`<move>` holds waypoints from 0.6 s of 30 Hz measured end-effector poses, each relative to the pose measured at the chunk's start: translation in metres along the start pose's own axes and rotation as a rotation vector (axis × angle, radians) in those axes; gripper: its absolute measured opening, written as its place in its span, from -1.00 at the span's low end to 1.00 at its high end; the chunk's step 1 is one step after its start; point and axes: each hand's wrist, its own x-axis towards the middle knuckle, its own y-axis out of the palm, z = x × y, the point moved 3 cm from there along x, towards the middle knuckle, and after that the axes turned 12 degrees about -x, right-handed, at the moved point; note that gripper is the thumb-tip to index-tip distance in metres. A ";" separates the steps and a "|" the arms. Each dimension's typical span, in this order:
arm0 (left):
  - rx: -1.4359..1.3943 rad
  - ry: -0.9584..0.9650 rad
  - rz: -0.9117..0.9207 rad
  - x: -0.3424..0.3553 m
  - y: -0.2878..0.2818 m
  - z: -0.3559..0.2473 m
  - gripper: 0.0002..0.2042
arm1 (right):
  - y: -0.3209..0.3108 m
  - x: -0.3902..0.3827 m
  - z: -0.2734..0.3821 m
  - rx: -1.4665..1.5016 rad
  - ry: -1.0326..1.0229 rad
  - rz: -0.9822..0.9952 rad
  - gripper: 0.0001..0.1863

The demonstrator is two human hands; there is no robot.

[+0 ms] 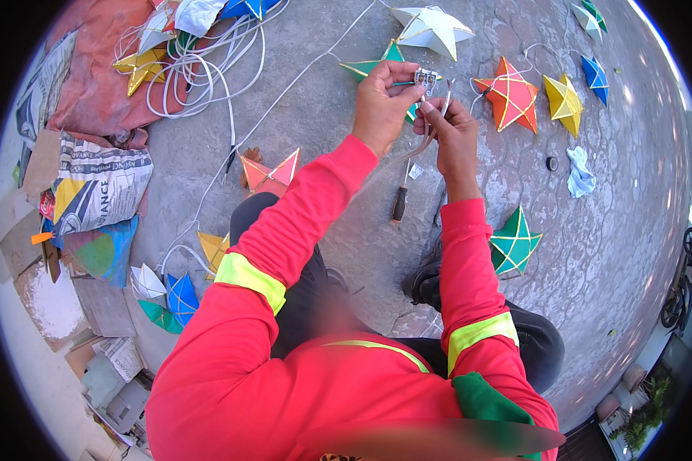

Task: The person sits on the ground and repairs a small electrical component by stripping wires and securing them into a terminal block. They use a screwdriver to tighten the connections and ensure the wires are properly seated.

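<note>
Out in front of me, my left hand (381, 107) pinches a small white electrical fitting (426, 78) with metal contacts, perhaps a plug or socket body; its exact kind is hard to make out. Close beside it, my right hand (455, 142) has its fingers closed on a pale two-strand electrical wire (447, 98), whose end sticks up near the fitting. A green star lantern (392, 55) lies on the ground behind the left hand, partly covered by it. Below the hands, a screwdriver (399, 206) with a dark handle rests on the ground.
Star lanterns surround me: white (432, 29), red (507, 94), yellow (564, 104), blue (594, 79) and green (516, 241). Coiled white cable (207, 77) lies at upper left beside a printed sack (104, 184). A tape roll (551, 163) and pale blue cloth (580, 173) are at right.
</note>
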 end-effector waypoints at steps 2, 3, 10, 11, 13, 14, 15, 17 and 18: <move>0.011 0.019 0.010 0.000 -0.001 -0.001 -0.65 | 0.004 -0.002 -0.002 0.053 0.020 -0.004 -0.85; 0.018 0.028 0.015 0.000 -0.001 -0.002 -0.65 | 0.005 -0.002 -0.002 0.038 0.027 -0.023 -0.85; -0.059 -0.027 -0.042 0.000 -0.005 0.000 -0.66 | 0.017 -0.005 -0.011 0.076 0.041 -0.039 -0.84; -0.051 -0.038 -0.042 0.000 -0.006 0.000 -0.67 | 0.019 -0.005 -0.014 0.090 0.048 -0.033 -0.84; -0.031 -0.042 -0.040 0.000 -0.009 -0.001 -0.68 | 0.020 -0.005 -0.016 0.065 0.043 -0.043 -0.78; -0.019 -0.035 -0.038 0.001 -0.010 -0.001 -0.69 | 0.020 -0.004 -0.016 0.052 0.049 -0.050 -0.74; -0.005 -0.021 -0.032 0.002 -0.011 -0.002 -0.70 | 0.019 -0.003 -0.014 -0.018 -0.015 -0.070 -0.76; 0.017 0.009 -0.021 0.003 -0.013 -0.003 -0.71 | 0.014 0.002 -0.008 -0.175 -0.063 -0.158 -0.77; 0.033 0.032 -0.012 0.004 -0.014 -0.005 -0.71 | 0.011 0.003 -0.002 -0.181 -0.198 -0.166 -0.74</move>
